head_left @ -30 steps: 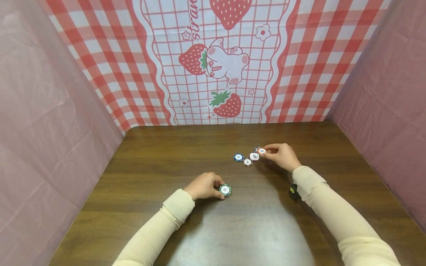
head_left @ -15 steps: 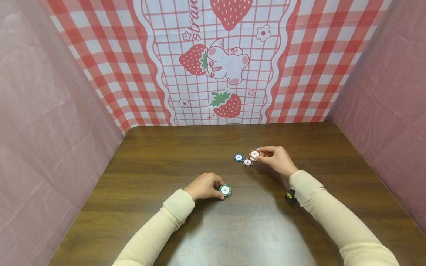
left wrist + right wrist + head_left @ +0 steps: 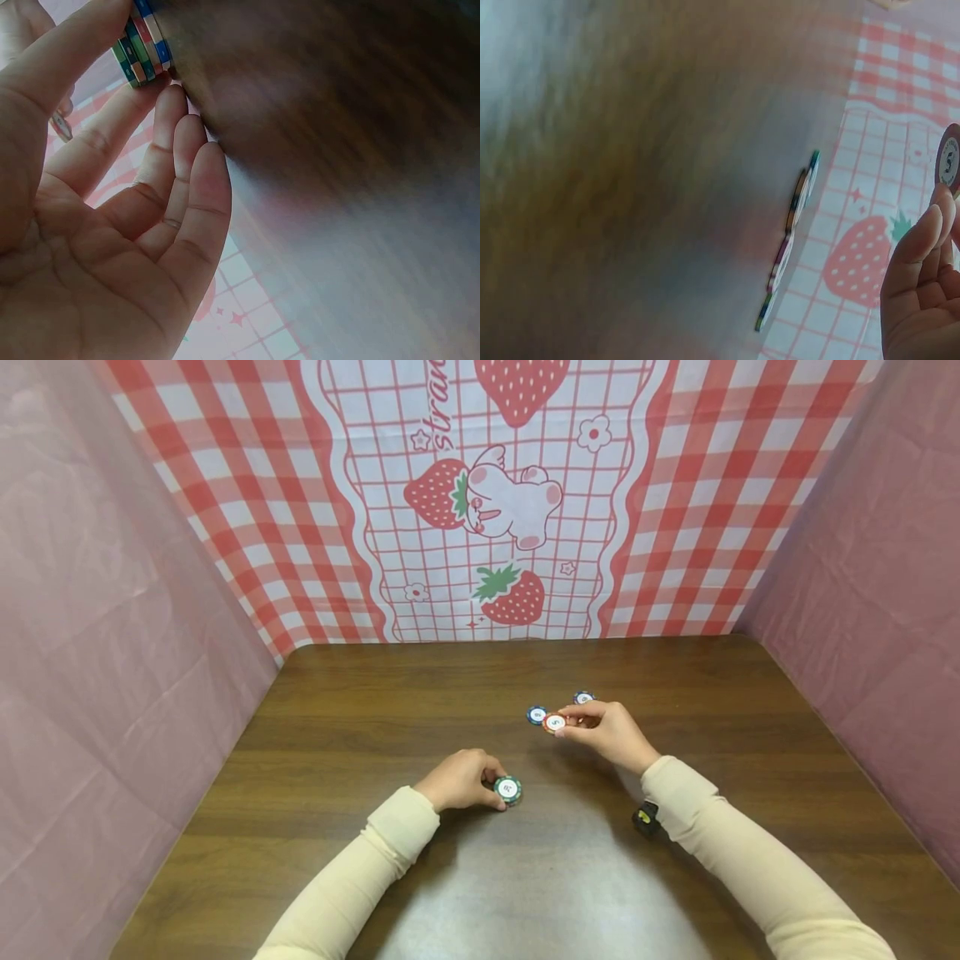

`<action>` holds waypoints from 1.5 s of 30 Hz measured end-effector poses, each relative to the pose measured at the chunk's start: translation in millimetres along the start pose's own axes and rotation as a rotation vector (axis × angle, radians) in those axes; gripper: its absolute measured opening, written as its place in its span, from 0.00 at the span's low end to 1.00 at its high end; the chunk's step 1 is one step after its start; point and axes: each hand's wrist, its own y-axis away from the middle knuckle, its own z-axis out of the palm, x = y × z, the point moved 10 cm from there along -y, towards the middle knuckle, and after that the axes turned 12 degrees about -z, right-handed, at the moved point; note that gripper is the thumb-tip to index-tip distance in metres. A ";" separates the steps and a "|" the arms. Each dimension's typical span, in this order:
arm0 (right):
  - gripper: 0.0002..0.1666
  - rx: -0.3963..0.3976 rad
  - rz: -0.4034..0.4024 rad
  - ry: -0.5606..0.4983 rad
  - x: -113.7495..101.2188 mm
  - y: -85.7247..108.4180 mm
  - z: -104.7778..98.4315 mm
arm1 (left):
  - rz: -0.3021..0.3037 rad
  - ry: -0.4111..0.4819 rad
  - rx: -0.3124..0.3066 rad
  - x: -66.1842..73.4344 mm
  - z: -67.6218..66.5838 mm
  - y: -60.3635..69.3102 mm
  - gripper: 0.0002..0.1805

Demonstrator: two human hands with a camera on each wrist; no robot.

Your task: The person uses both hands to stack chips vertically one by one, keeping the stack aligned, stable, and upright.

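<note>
Sleeves: cream sleeves point(image 3: 375, 852) reach in from the near edge, one on each side of the green chip stack point(image 3: 507, 788).
Black thing: a small black thing point(image 3: 645, 818) with a yellow mark sits by the right sleeve's cuff, to the right of the stack. Its mark is too small to read.
Left hand: the left hand point(image 3: 461, 779) is just left of the stack and pinches it by its sides with thumb and finger.
Stack: it is low on the table point(image 3: 337, 710). Its top number is upside down and may be 20; it is too small to be sure. From the left wrist, green, red and blue bits show on the edges.
Right hand: the right hand point(image 3: 611, 735) is past the stack and to its right. Its thumb and finger pinch a red chip point(image 3: 555, 723).
Red chip: past the stack, a bit right, held up over the other chips. It says 5.
Row: four flat chips point(image 3: 780, 262) show in the right wrist view, past the stack. In the head view, the right hand and red chip get in the way, and a left blue chip point(image 3: 536, 716) and a far blue chip point(image 3: 583, 697) peek out.
Back cloth: far behind the stack hangs a red-and-white cloth point(image 3: 682, 527) with strawberries. Sideways letters start "stra"; the word is cut off.
</note>
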 end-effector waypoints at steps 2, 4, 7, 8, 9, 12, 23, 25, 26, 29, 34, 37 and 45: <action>0.18 -0.006 -0.013 -0.013 -4.4 0.7 3.5 | 0.002 0.000 0.001 0.0 0.2 -0.1 0.17; 0.18 -0.017 -0.024 -0.023 -8.7 1.4 7.4 | 0.004 0.001 0.002 -0.3 0.5 -0.5 0.17; 0.16 -0.040 -0.035 -0.031 -14.3 2.6 14.2 | 0.004 0.005 -0.001 -0.8 1.1 -1.0 0.17; 0.16 -0.049 -0.042 -0.031 -16.0 3.1 16.6 | 0.003 0.007 -0.003 -0.8 1.1 -1.2 0.17; 0.16 -0.057 -0.045 -0.035 -17.2 3.6 19.2 | 0.001 0.008 -0.005 -0.9 1.1 -1.3 0.17; 0.16 -0.080 -0.054 -0.049 -20.1 5.2 27.4 | -0.003 0.011 -0.009 -0.9 0.8 -1.5 0.17; 0.15 -0.184 -0.086 -0.082 -31.4 10.9 57.4 | 0.015 -0.009 0.006 2.1 -1.0 0.0 0.17; 0.15 -0.200 -0.090 -0.081 -33.9 11.5 61.4 | 0.014 -0.012 0.008 2.1 -1.0 0.2 0.17; 0.15 -0.209 -0.095 -0.079 -35.4 11.8 63.3 | 0.012 -0.013 0.008 2.0 -1.0 0.2 0.17; 0.15 -0.227 -0.116 -0.066 -40.8 12.3 67.9 | 0.017 -0.018 0.011 2.5 -1.0 0.4 0.16; 0.16 -0.244 -0.155 -0.034 -49.1 12.3 73.2 | 0.018 -0.023 0.012 2.6 -1.1 0.0 0.16; 0.16 -0.258 -0.167 -0.028 -50.7 12.6 76.2 | 0.016 -0.016 0.009 2.6 -1.1 -0.1 0.16; 0.14 -0.309 -0.165 0.009 -52.5 14.0 85.4 | 0.027 -0.018 0.010 3.5 -1.3 0.8 0.15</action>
